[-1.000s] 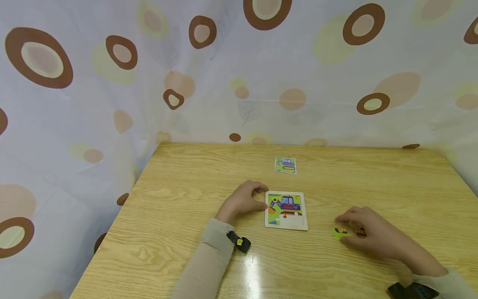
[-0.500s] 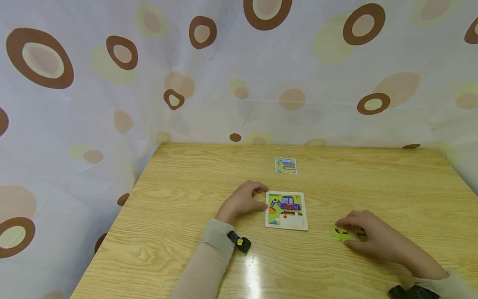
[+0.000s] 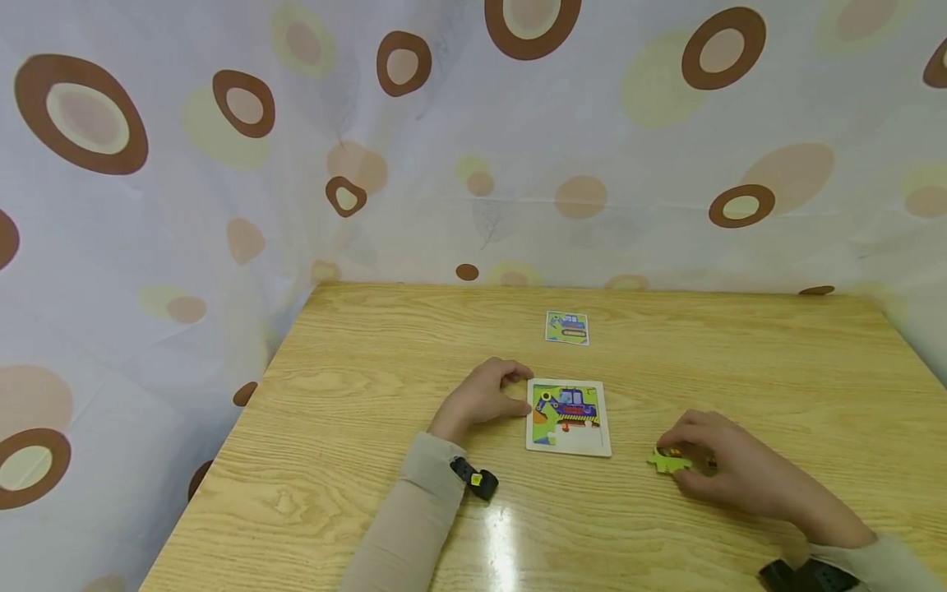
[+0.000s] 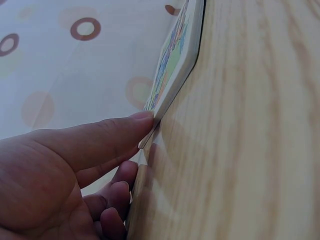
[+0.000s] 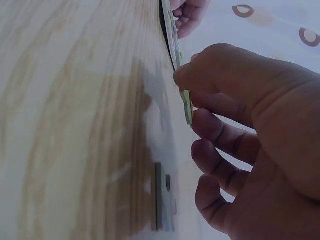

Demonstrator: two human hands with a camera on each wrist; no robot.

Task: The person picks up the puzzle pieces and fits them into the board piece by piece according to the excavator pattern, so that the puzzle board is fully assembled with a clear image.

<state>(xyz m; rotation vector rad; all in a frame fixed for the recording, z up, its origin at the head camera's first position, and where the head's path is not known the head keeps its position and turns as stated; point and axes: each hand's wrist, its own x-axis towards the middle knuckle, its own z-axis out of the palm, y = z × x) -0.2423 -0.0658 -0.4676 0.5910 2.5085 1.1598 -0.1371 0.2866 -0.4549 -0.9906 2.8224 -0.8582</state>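
A square puzzle board [image 3: 584, 444] with a white rim lies flat on the table, its blue excavator picture partly filled in and its lower right bare white. My left hand [image 3: 484, 395] holds the board at its left side, the thumb on the edge and a finger at the upper left corner. To the right, my right hand [image 3: 732, 464] pinches a green jigsaw piece [image 3: 668, 464] between thumb and fingers. In the right wrist view this piece [image 5: 188, 112] is off the tabletop, and another puzzle piece [image 5: 160, 200] lies on the table below the hand.
Behind the board lies a small square picture card [image 3: 567, 327] showing a blue excavator. The wooden table [image 3: 370, 345] ends at the back and left against a curtain [image 3: 473, 148] with a circle pattern.
My right hand has closed its thumb and fingers on the green jigsaw piece and shifted it slightly left, tilting it. The left hand and the board stay put.
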